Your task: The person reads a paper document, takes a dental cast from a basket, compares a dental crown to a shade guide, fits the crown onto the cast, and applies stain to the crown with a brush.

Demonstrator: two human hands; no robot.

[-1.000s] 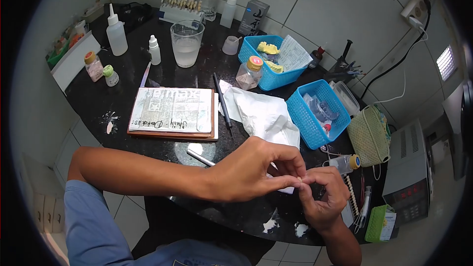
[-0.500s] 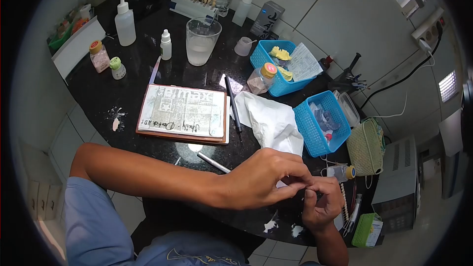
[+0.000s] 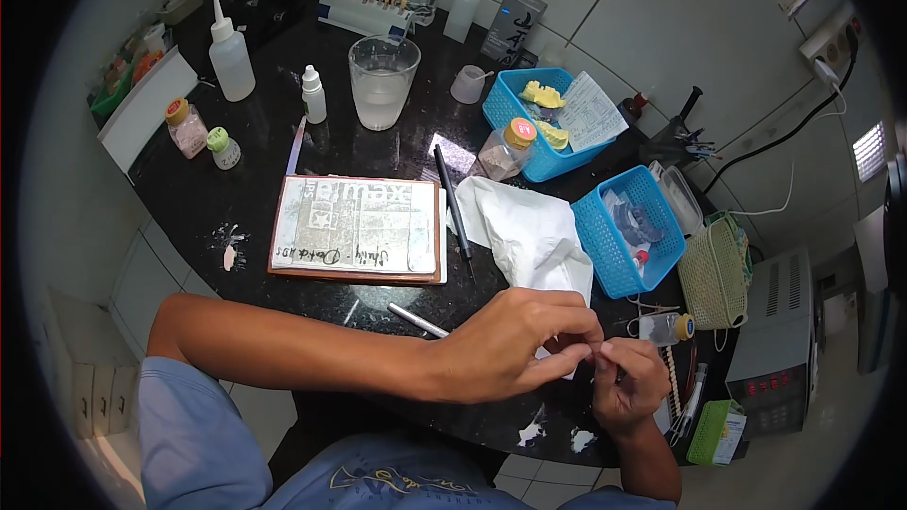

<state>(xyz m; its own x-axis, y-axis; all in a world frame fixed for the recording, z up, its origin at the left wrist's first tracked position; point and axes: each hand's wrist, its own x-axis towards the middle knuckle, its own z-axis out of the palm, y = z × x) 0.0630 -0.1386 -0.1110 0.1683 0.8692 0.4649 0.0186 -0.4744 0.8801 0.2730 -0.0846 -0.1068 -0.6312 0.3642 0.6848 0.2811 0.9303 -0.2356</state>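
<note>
My left hand [image 3: 525, 342] reaches across from the left and is closed in a pinch. My right hand [image 3: 629, 382] meets it from the right, its thumb and index finger also pressed together. The fingertips of both hands touch or nearly touch around something too small to make out. Beneath my left wrist lies a silver-coloured metal handle [image 3: 416, 319], its far end hidden by the hand. A crumpled white cloth or tissue [image 3: 529, 236] lies just beyond my left hand. Close to my right hand a clear jar with a gold lid [image 3: 666, 328] lies on its side.
On the black countertop [image 3: 378, 295] lies a framed pad [image 3: 359, 227], a black pen-like tool [image 3: 453, 203] beside it. Farther back stand a glass of cloudy liquid [image 3: 383, 94] and dropper bottles. Blue baskets [image 3: 628, 260] stand at right. White smears [image 3: 532, 430] mark the front edge.
The view has shifted slightly, so the countertop things sit a little differently in it. Both hands keep their pinch together, the right-hand fingers slightly more closed.
</note>
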